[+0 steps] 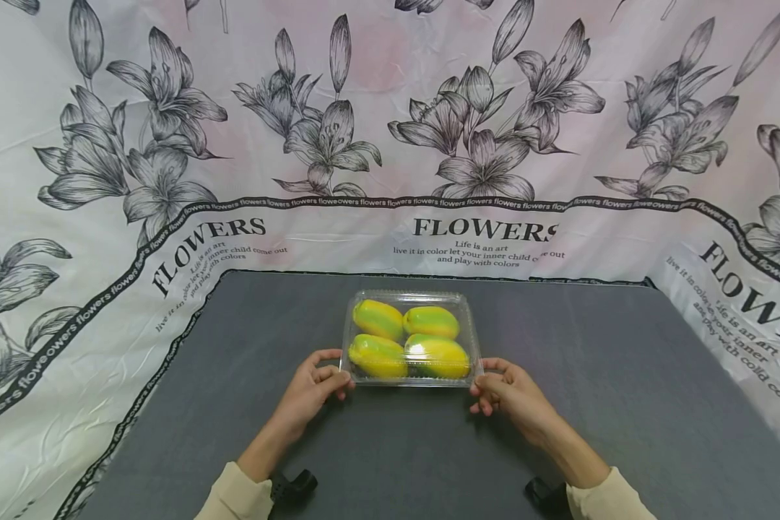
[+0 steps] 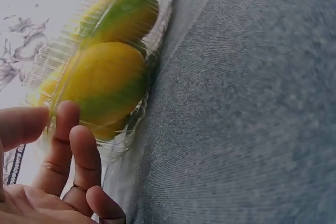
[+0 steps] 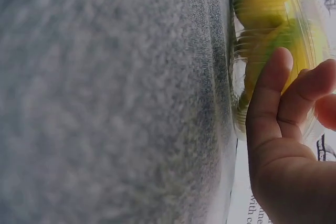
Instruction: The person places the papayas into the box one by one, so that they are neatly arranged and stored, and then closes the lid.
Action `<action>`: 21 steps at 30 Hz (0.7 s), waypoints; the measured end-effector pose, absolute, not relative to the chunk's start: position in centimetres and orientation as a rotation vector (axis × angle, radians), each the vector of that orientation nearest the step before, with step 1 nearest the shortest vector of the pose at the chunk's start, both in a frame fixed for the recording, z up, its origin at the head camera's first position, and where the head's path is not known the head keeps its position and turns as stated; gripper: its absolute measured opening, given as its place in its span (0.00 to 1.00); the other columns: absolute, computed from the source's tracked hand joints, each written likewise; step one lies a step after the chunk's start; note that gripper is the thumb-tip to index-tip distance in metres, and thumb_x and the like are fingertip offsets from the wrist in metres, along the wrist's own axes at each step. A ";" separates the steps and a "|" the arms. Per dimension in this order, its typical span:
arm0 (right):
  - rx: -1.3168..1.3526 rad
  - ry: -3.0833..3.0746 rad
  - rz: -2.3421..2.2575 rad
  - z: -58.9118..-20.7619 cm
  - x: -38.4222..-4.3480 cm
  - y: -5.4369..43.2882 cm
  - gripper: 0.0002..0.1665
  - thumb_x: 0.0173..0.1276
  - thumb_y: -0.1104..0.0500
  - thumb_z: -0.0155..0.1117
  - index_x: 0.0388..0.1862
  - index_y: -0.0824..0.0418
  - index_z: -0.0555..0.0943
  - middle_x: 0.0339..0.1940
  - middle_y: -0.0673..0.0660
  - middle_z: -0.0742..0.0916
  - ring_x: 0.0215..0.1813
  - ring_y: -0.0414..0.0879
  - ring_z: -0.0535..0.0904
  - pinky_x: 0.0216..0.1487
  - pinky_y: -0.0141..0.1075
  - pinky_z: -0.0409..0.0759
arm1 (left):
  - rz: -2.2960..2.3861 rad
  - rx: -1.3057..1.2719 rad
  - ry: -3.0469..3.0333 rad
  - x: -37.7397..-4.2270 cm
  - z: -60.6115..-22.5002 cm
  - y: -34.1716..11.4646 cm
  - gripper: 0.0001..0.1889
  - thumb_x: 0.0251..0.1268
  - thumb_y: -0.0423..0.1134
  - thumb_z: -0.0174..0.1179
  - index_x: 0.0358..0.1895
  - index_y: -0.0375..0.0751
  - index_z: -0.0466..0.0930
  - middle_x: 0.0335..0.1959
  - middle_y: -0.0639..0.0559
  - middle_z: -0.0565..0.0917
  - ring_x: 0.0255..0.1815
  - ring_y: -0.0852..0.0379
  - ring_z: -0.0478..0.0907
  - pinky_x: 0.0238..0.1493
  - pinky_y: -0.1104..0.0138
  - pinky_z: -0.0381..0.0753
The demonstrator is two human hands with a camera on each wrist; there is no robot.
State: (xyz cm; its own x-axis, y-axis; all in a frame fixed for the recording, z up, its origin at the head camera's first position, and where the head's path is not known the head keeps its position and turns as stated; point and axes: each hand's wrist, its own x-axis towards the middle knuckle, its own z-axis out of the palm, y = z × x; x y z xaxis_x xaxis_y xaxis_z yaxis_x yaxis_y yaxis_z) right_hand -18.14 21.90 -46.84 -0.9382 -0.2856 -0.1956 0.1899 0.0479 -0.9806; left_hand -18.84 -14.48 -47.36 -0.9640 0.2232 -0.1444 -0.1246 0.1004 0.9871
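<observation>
A clear plastic clamshell container (image 1: 412, 383) with its lid down is near the middle of the grey table, with several yellow-green mangoes (image 1: 437, 355) inside. My left hand (image 1: 312, 390) pinches its front left corner between thumb and fingers. At the front right corner, my right hand (image 1: 510, 397) grips the edge in the same way. The left wrist view shows the ribbed side of the container close to the left fingertips (image 2: 68, 113). In the right wrist view the right fingers (image 3: 268, 87) partly cover the mangoes. Whether the container's base touches the table is hard to tell.
The grey tabletop (image 1: 403, 462) stretches out on all sides of the container. Behind and beside it hangs a white cloth (image 1: 338, 238) printed with lilies and the word FLOWERS. Black wrist-worn devices (image 1: 294, 488) show at both sleeves.
</observation>
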 end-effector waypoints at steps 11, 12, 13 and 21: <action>-0.106 1.930 -1.965 -47.1 -18.1 22.3 0.23 0.77 0.58 0.60 0.63 0.65 0.64 0.34 0.51 0.91 0.25 0.39 0.84 0.45 0.41 0.89 | 1.942 0.059 2.065 -19.0 -47.8 -14.7 0.21 0.73 0.37 0.61 0.61 0.29 0.70 0.28 0.61 0.89 0.24 0.64 0.76 0.30 0.72 0.75; -0.097 1.935 -1.966 -47.1 -18.1 22.3 0.23 0.77 0.58 0.60 0.63 0.64 0.64 0.35 0.52 0.91 0.26 0.40 0.85 0.45 0.41 0.89 | 1.962 0.041 2.057 -19.0 -47.9 -14.6 0.19 0.73 0.36 0.61 0.60 0.29 0.71 0.27 0.61 0.89 0.23 0.65 0.76 0.29 0.72 0.74; -0.088 1.941 -1.968 -47.1 -18.1 22.2 0.23 0.77 0.58 0.60 0.63 0.64 0.64 0.36 0.52 0.91 0.27 0.40 0.86 0.46 0.40 0.89 | 1.983 0.029 2.052 -19.0 -48.0 -14.5 0.19 0.72 0.35 0.61 0.59 0.29 0.71 0.26 0.61 0.89 0.23 0.65 0.76 0.29 0.72 0.74; -0.049 1.992 -2.009 -46.6 -17.7 21.7 0.24 0.77 0.62 0.59 0.64 0.70 0.64 0.31 0.51 0.92 0.22 0.40 0.83 0.40 0.40 0.89 | 2.091 -0.038 2.033 -18.8 -48.1 -13.7 0.15 0.70 0.32 0.62 0.54 0.29 0.73 0.23 0.59 0.87 0.21 0.64 0.76 0.27 0.72 0.73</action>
